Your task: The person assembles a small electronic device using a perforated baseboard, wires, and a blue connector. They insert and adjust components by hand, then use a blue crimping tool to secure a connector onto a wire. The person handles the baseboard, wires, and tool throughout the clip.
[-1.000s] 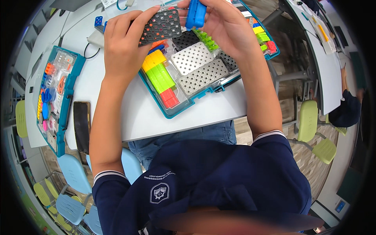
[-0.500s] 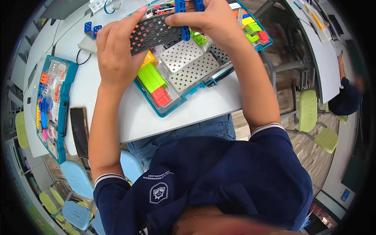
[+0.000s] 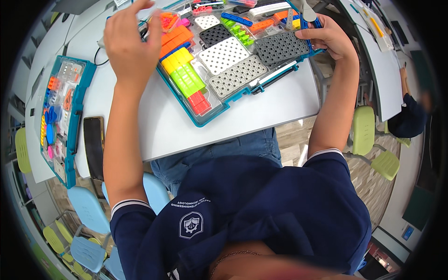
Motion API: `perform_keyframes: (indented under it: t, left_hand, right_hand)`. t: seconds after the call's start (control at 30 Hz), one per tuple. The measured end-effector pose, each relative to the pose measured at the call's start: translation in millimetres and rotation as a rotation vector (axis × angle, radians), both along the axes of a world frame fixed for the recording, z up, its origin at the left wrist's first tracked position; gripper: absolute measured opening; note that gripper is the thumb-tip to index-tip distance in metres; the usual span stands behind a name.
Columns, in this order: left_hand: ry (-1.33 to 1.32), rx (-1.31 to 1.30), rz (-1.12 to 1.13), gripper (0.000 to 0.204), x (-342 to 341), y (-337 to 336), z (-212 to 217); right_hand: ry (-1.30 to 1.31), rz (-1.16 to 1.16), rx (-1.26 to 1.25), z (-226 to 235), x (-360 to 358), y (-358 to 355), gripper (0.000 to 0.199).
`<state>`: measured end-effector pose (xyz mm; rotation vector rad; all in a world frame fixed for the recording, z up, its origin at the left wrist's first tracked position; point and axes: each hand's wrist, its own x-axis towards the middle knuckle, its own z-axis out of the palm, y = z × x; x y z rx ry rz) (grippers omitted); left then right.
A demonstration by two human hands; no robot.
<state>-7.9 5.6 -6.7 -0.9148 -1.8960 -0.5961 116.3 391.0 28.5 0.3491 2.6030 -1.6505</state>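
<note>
My right hand (image 3: 333,37) grips a dark grey perforated building plate (image 3: 282,48) by its right end, where blue pieces (image 3: 318,23) show at the fingers. The plate is over the right part of a teal-edged sorting case (image 3: 212,116). In the case lie a white perforated plate (image 3: 225,55), a light grey perforated plate (image 3: 238,75) and stacks of orange, yellow, green (image 3: 187,78) and red blocks (image 3: 199,102). My left hand (image 3: 130,46) is raised over the case's left side, fingers apart, with nothing visible in it. Its fingertips reach the top of the view.
A second teal case (image 3: 74,135) with colourful parts stands at the table's left, beside a dark phone (image 3: 94,147). The white table's front edge (image 3: 224,138) runs near my lap. Chairs (image 3: 91,212) stand at left, and another person (image 3: 408,116) sits at far right.
My left hand has let go of the grey plate and moved left. My right hand has carried the plate with its blue pieces to the right, uncovering more of the case.
</note>
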Motion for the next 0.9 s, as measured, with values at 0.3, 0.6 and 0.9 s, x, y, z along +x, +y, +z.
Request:
perform_keyframes:
  t: [0.3, 0.6, 0.9]
  left_hand:
    - [-0.277, 0.384, 0.112, 0.022, -43.1, -42.2, -7.2]
    - [-0.432, 0.404, 0.224, 0.025, -50.9, -55.1, -6.4]
    - [-0.554, 0.284, 0.346, 0.038, -45.9, -65.4, 4.9]
  right_hand:
    - [-0.080, 0.058, 0.257, 15.2, -8.5, 6.1, 0.026]
    - [-0.161, 0.048, 0.694, 20.1, -16.3, -18.3, 0.034]
    - [0.219, -0.022, 0.530, 29.4, -15.1, -33.6, 0.039]
